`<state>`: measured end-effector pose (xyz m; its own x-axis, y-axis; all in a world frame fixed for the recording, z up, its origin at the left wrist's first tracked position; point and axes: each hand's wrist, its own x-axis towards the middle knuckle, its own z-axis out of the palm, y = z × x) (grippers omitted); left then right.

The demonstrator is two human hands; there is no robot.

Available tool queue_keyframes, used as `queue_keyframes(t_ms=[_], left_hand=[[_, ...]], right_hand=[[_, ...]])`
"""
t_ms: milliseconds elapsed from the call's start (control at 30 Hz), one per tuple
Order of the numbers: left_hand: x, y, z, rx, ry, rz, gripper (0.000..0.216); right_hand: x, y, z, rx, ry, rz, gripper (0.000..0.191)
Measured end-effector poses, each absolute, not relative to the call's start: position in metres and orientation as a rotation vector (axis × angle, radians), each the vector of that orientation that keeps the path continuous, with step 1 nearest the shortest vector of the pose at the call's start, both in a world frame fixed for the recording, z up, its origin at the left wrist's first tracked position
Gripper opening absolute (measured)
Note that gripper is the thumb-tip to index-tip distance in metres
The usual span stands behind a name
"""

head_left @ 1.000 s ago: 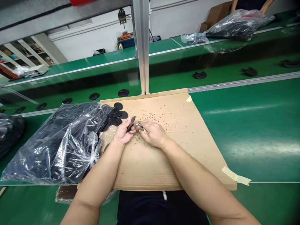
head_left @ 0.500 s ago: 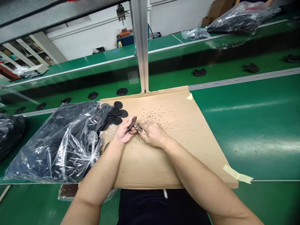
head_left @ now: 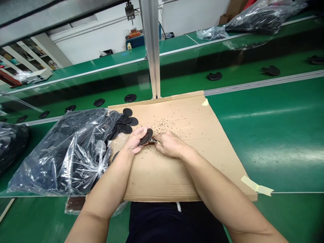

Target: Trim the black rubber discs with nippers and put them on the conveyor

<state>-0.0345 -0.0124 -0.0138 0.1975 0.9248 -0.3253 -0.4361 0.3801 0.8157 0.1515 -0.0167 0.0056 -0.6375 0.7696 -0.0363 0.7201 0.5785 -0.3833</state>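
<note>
My left hand point(head_left: 133, 141) pinches a flat black oval disc point(head_left: 146, 136) above a sheet of cardboard point(head_left: 177, 168). My right hand point(head_left: 169, 144) is closed round a small metal tool point(head_left: 152, 140) whose tip meets the disc's edge. Both hands touch at the middle of the cardboard. Several more black discs point(head_left: 125, 122) lie in a loose pile just beyond my left hand. Tiny dark bits point(head_left: 172, 123) are scattered over the cardboard.
A clear plastic bag of black discs point(head_left: 71, 152) lies left of the cardboard. Beyond an upright metal post point(head_left: 152, 50), a green conveyor belt point(head_left: 240, 72) carries black discs point(head_left: 215, 76). More filled bags point(head_left: 258, 18) sit at the far right, another point(head_left: 10, 145) at the left edge.
The disc in my left hand has turned from edge-on to showing its flat face. Both hands stayed together in nearly the same place.
</note>
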Motion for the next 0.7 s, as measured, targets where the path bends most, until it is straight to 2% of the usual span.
queue_keyframes(t_ms=[133, 333, 433, 600, 700], left_hand=[[-0.033, -0.012, -0.012, 0.6, 0.913, 1.035, 0.04], [-0.037, -0.011, -0.006, 0.441, 0.698, 0.994, 0.019], [-0.041, -0.012, -0.007, 0.375, 0.624, 1.015, 0.021], [-0.044, -0.012, -0.008, 0.32, 0.608, 1.103, 0.027], [-0.043, -0.012, -0.006, 0.305, 0.639, 1.16, 0.026]], right_hand=[[0.152, -0.018, 0.008, -1.286, -2.595, 0.665, 0.024], [0.151, -0.016, 0.005, -1.143, -2.19, 1.148, 0.024], [0.151, -0.015, 0.001, -1.08, -1.854, 1.398, 0.025], [0.152, -0.012, 0.002, -0.896, -1.059, 2.003, 0.027], [0.156, -0.007, 0.007, -0.861, -0.867, 2.144, 0.027]])
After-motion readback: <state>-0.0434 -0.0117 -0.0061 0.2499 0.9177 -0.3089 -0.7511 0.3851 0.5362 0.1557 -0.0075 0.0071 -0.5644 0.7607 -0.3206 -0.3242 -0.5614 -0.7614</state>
